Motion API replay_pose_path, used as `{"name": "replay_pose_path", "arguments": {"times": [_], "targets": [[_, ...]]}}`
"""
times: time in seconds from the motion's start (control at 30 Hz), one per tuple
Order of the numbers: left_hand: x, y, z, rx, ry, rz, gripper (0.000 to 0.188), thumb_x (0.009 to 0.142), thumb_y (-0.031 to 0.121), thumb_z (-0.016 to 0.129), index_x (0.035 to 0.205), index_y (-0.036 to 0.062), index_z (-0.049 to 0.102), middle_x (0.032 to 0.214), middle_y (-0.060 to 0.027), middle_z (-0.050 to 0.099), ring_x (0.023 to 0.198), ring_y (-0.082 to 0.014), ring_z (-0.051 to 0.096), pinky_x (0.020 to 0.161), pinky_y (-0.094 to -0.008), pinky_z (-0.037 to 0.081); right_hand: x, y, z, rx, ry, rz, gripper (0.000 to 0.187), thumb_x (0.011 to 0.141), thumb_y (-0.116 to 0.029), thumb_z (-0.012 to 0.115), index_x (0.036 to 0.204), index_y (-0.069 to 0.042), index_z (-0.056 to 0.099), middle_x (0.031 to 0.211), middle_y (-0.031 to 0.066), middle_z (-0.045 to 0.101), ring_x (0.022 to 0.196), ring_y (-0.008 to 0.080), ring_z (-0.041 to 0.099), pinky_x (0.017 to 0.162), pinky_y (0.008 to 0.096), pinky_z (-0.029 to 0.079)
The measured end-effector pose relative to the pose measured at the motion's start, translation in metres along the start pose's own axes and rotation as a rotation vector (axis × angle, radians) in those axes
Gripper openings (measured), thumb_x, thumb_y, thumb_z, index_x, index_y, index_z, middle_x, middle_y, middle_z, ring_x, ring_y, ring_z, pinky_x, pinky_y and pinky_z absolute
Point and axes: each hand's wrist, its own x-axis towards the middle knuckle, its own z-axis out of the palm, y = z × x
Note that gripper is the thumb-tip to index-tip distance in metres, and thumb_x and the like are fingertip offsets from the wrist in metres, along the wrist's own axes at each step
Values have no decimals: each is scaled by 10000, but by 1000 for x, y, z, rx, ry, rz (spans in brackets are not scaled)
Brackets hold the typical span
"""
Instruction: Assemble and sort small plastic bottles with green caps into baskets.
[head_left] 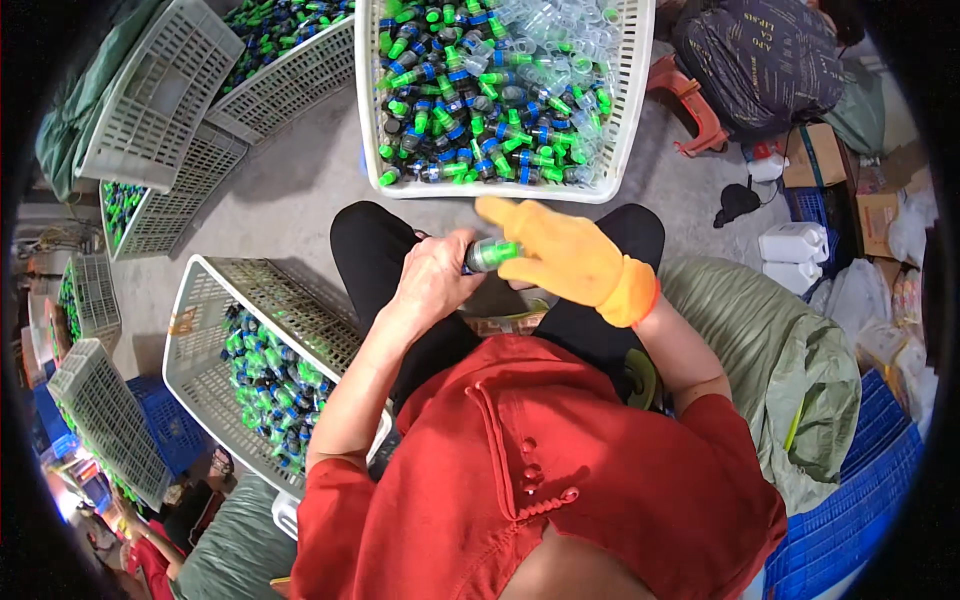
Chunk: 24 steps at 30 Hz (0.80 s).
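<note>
My bare left hand (428,280) is closed around a small clear-and-black plastic piece with a bright green tip (490,255). The green tip points right, toward my right hand (570,255), which wears an orange-yellow glove. Its index finger and thumb are spread apart on either side of that tip; the thumb looks close to it, though I cannot tell if they touch. Ahead of my knees stands a white slatted crate (480,193) with many similar green, blue and black pieces, and clear plastic parts (560,40) at its far right.
At my left, a tilted white crate (185,350) holds more such pieces. Further left are more crates (170,90) of them. A red stool (690,105) and a dark bulky bag (760,60) stand far right. Green sacking (760,350) lies at my right, near white jugs (795,250).
</note>
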Motion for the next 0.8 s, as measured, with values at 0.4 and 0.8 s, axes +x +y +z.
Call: {"name": "replay_pose_path", "arguments": {"times": [0.4,0.8], "targets": [[-21,11,-3,274,56,-101,240,723,161,710,892,59,575,688,-183,634,689,-373,644,613,-466,517,-7,-4,35,-14,-35,20,413,792,-270,699,1083,-65,488,841,121,597,775,309,625,637,395,505],[-6,-10,19,479,-23,-103,231,740,184,696,822,45,531,652,-165,624,656,-339,651,572,-451,506,-17,35,73,146,18,242,386,805,-285,700,1022,-46,487,862,193,626,821,359,625,701,414,485]]}}
